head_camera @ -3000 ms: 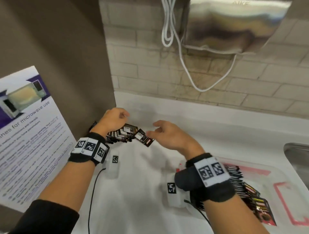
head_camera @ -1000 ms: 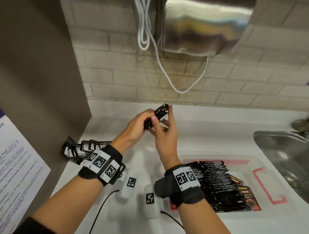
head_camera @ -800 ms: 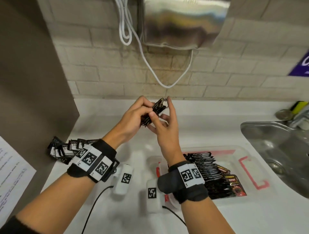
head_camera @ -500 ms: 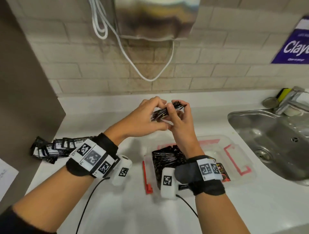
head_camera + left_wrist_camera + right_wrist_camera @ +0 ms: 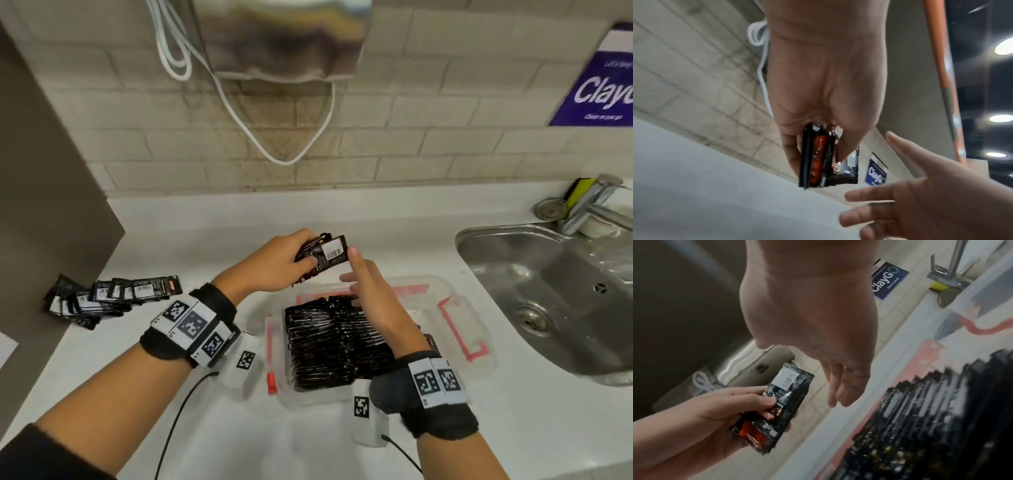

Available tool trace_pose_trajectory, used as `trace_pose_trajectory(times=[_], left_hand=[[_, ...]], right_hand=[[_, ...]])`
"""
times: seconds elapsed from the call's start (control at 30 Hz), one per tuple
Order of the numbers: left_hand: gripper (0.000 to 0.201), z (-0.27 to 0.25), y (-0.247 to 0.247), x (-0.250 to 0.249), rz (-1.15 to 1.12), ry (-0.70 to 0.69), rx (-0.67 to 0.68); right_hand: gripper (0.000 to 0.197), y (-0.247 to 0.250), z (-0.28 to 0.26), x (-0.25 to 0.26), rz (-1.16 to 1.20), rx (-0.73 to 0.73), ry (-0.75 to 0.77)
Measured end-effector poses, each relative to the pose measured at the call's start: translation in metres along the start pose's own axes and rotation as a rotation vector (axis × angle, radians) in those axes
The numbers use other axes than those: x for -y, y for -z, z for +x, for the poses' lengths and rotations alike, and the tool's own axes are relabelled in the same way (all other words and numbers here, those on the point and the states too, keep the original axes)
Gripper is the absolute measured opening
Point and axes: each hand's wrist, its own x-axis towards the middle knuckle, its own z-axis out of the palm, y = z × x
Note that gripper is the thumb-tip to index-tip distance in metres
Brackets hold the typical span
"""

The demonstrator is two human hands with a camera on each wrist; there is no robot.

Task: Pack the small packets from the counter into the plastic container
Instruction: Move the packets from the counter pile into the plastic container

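My left hand (image 5: 291,260) grips a small stack of black packets (image 5: 323,255) above the far end of the clear plastic container (image 5: 455,329); the stack (image 5: 818,155) shows edge-on in the left wrist view and label-up as the held stack (image 5: 777,412) in the right wrist view. My right hand (image 5: 363,277) hovers just right of the stack with straight fingers and holds nothing. Rows of black packets (image 5: 335,342) fill the container's left part. A loose pile of packets (image 5: 109,298) lies on the white counter (image 5: 171,250) at the far left.
A steel sink (image 5: 555,294) with a tap (image 5: 589,202) lies right of the container. A dark panel (image 5: 44,192) stands at the left behind the loose pile. A metal dispenser (image 5: 284,37) and white cable (image 5: 239,109) hang on the brick wall.
The held stack came from the left pile to above the container. My right hand has let go of it and drawn slightly away; my left hand alone holds it, label turned up.
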Motion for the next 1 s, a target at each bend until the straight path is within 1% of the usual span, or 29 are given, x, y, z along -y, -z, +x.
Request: trace_pose_trajectory(times=[0.1,0.13,0.17,0.27,0.37,0.5,0.63,0.7,0.8,0.87,1.0], left_hand=[[0.018,-0.008,-0.006,0.017,-0.166,0.12,0.012],[0.019,-0.01,-0.008,0.021,-0.211,0.143,0.01],[0.019,-0.012,-0.011,0.024,-0.259,0.162,0.007],[0.02,-0.015,-0.02,0.029,-0.377,0.196,-0.017],[0.022,-0.017,-0.027,0.031,-0.391,0.221,-0.04],[0.019,-0.022,-0.037,0.031,-0.304,0.194,-0.011],[0.02,-0.024,-0.042,0.033,-0.296,0.146,-0.041],[0.024,-0.024,-0.046,0.034,-0.306,0.128,-0.062],[0.025,-0.022,-0.05,0.034,-0.297,0.092,-0.11],[0.025,-0.021,-0.053,0.033,-0.205,0.059,-0.116],[0.027,-0.023,-0.06,0.034,0.112,-0.004,-0.095]], right_hand=[[0.049,0.001,0.002,-0.012,-0.213,0.069,0.049],[0.041,-0.001,0.004,-0.015,-0.321,0.095,0.082],[0.038,-0.004,0.006,-0.018,-0.423,0.125,0.123],[0.041,-0.015,0.013,-0.025,-0.637,0.203,0.235],[0.042,-0.024,0.017,-0.031,-0.755,0.212,0.284],[0.04,-0.032,0.019,-0.037,-0.903,0.202,0.294],[0.044,-0.038,0.022,-0.041,-1.056,0.206,0.249],[0.043,-0.04,0.022,-0.042,-1.08,0.197,0.236],[0.043,-0.039,0.021,-0.043,-1.077,0.185,0.244],[0.043,-0.038,0.02,-0.043,-1.07,0.195,0.241],[0.039,-0.03,0.018,-0.043,-0.99,0.227,0.226]])
